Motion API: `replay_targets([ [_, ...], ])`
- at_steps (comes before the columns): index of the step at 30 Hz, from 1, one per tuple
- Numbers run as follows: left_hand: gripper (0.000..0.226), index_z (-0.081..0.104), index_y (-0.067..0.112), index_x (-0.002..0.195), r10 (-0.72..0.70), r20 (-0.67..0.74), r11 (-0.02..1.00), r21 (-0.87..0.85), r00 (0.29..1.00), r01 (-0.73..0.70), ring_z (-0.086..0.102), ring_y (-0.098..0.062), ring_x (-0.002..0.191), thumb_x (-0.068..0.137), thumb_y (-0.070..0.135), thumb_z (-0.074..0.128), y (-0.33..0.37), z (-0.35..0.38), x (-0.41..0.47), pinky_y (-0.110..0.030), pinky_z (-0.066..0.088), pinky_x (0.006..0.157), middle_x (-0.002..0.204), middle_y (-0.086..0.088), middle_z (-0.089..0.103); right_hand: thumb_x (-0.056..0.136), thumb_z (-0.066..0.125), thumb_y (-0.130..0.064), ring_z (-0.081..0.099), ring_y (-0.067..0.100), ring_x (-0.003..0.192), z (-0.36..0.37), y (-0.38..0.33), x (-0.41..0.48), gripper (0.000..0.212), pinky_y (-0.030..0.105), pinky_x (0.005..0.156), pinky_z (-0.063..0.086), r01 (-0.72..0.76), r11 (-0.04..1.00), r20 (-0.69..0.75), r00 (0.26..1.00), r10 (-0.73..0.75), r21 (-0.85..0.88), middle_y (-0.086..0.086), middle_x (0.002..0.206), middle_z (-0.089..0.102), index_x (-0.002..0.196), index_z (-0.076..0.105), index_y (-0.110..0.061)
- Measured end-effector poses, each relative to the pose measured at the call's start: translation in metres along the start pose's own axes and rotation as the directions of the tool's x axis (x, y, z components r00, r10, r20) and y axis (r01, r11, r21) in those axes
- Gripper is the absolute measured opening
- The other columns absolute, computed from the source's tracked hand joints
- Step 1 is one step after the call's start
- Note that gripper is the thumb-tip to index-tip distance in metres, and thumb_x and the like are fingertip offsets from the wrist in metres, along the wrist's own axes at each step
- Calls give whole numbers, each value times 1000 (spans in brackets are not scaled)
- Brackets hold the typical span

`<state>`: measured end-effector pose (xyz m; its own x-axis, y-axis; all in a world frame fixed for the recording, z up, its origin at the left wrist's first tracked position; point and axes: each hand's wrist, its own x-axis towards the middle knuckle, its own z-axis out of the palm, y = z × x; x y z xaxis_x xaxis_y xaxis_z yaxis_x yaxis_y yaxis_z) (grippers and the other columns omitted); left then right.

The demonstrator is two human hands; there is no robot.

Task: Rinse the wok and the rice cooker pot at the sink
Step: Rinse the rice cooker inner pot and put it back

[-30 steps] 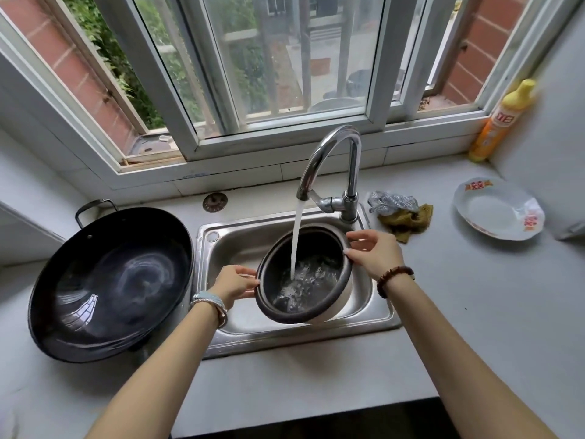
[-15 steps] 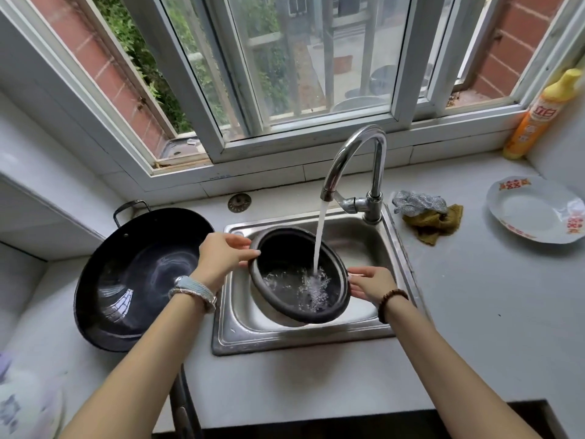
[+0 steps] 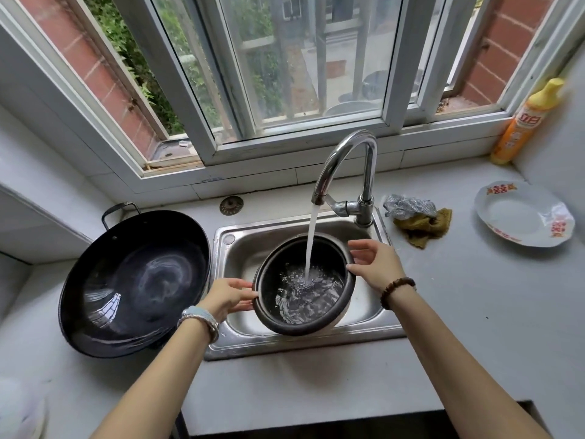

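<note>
my left hand (image 3: pixel 228 296) and right hand (image 3: pixel 376 264) clasp the rice cooker pot (image 3: pixel 340 307) rim, wok (image 3: pixel 133 280) just beside the sink's (image 3: pixel 240 342) left edge.

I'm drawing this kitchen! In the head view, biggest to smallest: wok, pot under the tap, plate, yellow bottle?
Wok, largest.
Then rice cooker pot and plate, which look about alike, so no ranking between them.
Yellow bottle, smallest.

The pot (image 3: pixel 332 264) is held in the sink (image 3: pixel 285 346), under the tap (image 3: pixel 342 153) fixed behind. The wok (image 3: pixel 136 280) is set on the tabletop (image 3: pixel 474 312) just left. Cloths (image 3: pixel 418 223) are heaped right of the tap, a plate (image 3: pixel 522 213) farther right, a bottle (image 3: pixel 525 122) behind it.
</note>
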<state>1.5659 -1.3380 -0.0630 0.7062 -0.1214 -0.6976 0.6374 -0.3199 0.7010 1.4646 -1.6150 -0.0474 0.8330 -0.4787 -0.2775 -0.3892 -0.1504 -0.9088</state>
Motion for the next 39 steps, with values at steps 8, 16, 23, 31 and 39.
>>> replay_targets([
  [8, 38, 61, -5, 110, 215, -71, 974, -61, 974, -219, 68, -25, 80, 75, -16, 71, 0, -2, -9, -24, 59, 58, 100, -25, 67, 75, 60, 21, 64, 17, 85, 0, 21, 2, 43, 29, 74, 58, -127, 975, 14, 992, 127, 184, 15, 103, 65, 110, 61, -5],
  [16, 43, 62, -11, 113, 189, -117, 979, -58, 975, -197, 67, -31, 87, 72, -13, 75, -9, -10, 5, -24, 59, 60, 107, -30, 65, 81, 55, 17, 62, 30, 94, 22, 42, 14, 38, 41, 85, 55, -346, 880, 115, 938, 327, 324, 20, 102, 63, 116, 58, 1],
  [23, 32, 62, -8, 104, 142, -88, 986, -79, 986, -149, 66, -20, 74, 75, -13, 73, -1, -2, 20, -19, 57, 55, 86, -17, 67, 85, 53, 14, 64, 24, 74, 21, 45, 24, 34, 20, 56, 57, -425, 829, 138, 905, 403, 364, 24, 99, 64, 116, 55, -1],
  [31, 18, 59, -1, 80, 64, -101, 998, 2, 993, -64, 62, -23, 71, 80, -17, 66, -9, 8, 59, -19, 56, 49, 81, -15, 60, 89, 53, 7, 65, 22, 77, 27, 48, 44, 31, 21, 58, 58, -463, 799, 156, 885, 438, 382, 19, 98, 64, 119, 53, -2],
  [39, 28, 67, 2, 92, 0, -247, 999, 46, 969, 11, 68, -34, 93, 73, -17, 71, -51, 20, 115, -35, 59, 68, 104, -25, 67, 100, 41, -10, 63, 24, 87, 49, 81, 68, 30, 29, 63, 51, -532, 778, 150, 845, 514, 334, 21, 117, 60, 126, 52, -3],
])
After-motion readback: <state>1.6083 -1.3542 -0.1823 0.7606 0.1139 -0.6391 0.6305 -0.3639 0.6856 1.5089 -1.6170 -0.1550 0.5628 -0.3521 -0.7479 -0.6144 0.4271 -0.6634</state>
